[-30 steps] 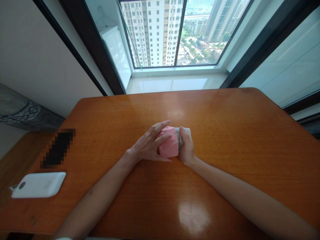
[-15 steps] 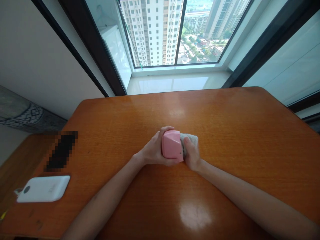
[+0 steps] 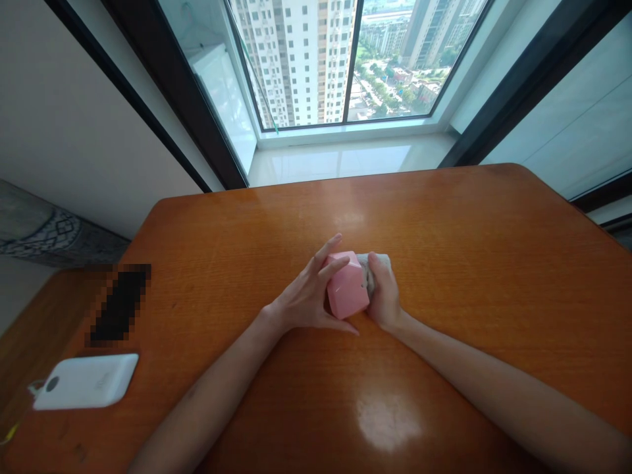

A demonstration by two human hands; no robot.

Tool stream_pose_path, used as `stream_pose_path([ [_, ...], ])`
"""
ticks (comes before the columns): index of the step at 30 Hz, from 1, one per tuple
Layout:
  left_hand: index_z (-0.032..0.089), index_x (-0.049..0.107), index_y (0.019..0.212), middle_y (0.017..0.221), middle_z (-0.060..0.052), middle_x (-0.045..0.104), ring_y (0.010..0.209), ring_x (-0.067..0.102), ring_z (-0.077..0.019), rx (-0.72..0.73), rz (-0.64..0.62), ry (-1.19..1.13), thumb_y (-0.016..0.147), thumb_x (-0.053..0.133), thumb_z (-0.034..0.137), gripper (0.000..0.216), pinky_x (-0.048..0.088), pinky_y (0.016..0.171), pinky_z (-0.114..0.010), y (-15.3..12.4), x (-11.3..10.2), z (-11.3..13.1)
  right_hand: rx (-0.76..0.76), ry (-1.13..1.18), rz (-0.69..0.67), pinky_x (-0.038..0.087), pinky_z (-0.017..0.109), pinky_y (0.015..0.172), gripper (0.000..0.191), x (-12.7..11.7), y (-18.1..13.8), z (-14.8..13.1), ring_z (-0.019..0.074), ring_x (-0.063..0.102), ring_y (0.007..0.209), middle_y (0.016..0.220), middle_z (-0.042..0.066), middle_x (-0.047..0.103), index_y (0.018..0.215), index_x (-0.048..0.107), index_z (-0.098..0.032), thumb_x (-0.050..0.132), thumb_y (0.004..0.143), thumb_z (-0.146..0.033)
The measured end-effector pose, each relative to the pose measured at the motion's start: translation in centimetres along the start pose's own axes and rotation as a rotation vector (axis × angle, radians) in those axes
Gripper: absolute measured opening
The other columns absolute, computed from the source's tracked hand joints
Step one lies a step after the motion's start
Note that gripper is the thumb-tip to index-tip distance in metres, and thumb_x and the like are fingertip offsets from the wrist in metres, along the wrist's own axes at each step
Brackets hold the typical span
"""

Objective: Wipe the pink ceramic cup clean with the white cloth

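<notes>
A small pink faceted object (image 3: 348, 293), box-like in shape, is held above or on the middle of the table; I cannot tell whether it touches the wood. Against its right side is a grey cloth (image 3: 368, 275). My right hand (image 3: 388, 297) grips the cloth, thumb on top, pressing it to the pink object; the other fingers are hidden behind. My left hand (image 3: 309, 295) is spread round the object's left side, fingers stretched apart, with a fingertip near its top and the thumb extended below. Whether the left fingers still touch it is hard to see.
The brown wooden table (image 3: 222, 250) has a white flat device (image 3: 89, 382) with a cord at its left side. A pixelated dark patch (image 3: 118, 306) lies above that device. Beyond the far edge are a window (image 3: 340, 66) and dark frames.
My left hand has loosened from the pink object, its fingers now spread. The object has tilted a little, and the right hand stays on the cloth. The view has shifted slightly.
</notes>
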State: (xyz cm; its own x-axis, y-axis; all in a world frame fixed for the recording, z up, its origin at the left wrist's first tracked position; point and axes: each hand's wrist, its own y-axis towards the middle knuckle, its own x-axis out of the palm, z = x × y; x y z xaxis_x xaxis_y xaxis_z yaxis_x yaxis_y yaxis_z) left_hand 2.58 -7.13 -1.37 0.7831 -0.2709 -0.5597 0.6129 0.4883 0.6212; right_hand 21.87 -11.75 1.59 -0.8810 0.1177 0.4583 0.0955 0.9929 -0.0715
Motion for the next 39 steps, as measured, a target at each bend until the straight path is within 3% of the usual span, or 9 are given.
stream_pose_path([
  [8,0.043,0.014,0.184,0.191,-0.017,0.024,0.172,0.041,-0.0409,0.126,-0.045,0.262,0.095,0.092,0.059,0.120,0.049,0.134,-0.065,-0.2,-1.2,-0.4,0.066,0.064,-0.009,0.058,0.032,0.058,0.059,0.3,0.8,0.2,0.0224,0.074,0.070,0.067,0.003,0.072,0.074,0.066,-0.024,0.077,0.089,-0.080],
  [13,0.045,0.013,0.183,0.188,-0.018,0.030,0.169,0.045,-0.0415,0.103,-0.045,0.276,0.093,0.095,0.051,0.122,0.052,0.132,-0.065,-0.2,-1.1,-0.4,0.057,0.050,-0.015,0.059,0.033,0.061,0.059,0.3,0.7,0.2,0.0242,0.076,0.077,0.071,0.004,0.075,0.076,0.067,-0.024,0.078,0.088,-0.081],
  [21,0.043,0.017,0.181,0.186,-0.020,0.030,0.168,0.044,-0.0443,0.100,-0.053,0.259,0.084,0.101,0.042,0.129,0.054,0.130,-0.068,-0.1,-1.1,-0.6,-0.031,0.020,-0.009,0.054,0.030,0.058,0.058,0.3,0.9,0.3,0.0166,0.062,0.062,0.067,0.000,0.070,0.076,0.066,-0.024,0.078,0.091,-0.079],
  [28,0.040,0.021,0.179,0.185,-0.020,0.033,0.168,0.046,-0.0427,0.096,-0.046,0.258,0.087,0.098,0.042,0.120,0.053,0.132,-0.066,0.2,-1.1,-0.3,-0.023,0.002,-0.013,0.050,0.030,0.056,0.058,0.0,0.9,0.4,0.0172,0.060,0.062,0.066,0.000,0.067,0.078,0.068,-0.023,0.076,0.093,-0.078],
  [34,0.038,0.025,0.178,0.184,-0.022,0.034,0.167,0.046,-0.0443,0.087,-0.052,0.264,0.086,0.098,0.039,0.117,0.053,0.131,-0.067,0.3,-0.9,-0.1,-0.039,0.025,0.029,0.045,0.028,0.056,0.058,0.0,1.1,0.3,0.0128,0.047,0.058,0.065,-0.002,0.061,0.069,0.064,-0.023,0.081,0.090,-0.074],
  [39,0.039,0.026,0.177,0.184,-0.020,0.034,0.166,0.048,-0.0433,0.068,-0.055,0.257,0.085,0.097,0.037,0.117,0.054,0.130,-0.065,0.4,-0.9,0.1,-0.022,0.024,0.007,0.046,0.028,0.055,0.057,0.0,1.1,0.3,0.0137,0.049,0.059,0.065,-0.001,0.061,0.071,0.064,-0.023,0.079,0.091,-0.075],
])
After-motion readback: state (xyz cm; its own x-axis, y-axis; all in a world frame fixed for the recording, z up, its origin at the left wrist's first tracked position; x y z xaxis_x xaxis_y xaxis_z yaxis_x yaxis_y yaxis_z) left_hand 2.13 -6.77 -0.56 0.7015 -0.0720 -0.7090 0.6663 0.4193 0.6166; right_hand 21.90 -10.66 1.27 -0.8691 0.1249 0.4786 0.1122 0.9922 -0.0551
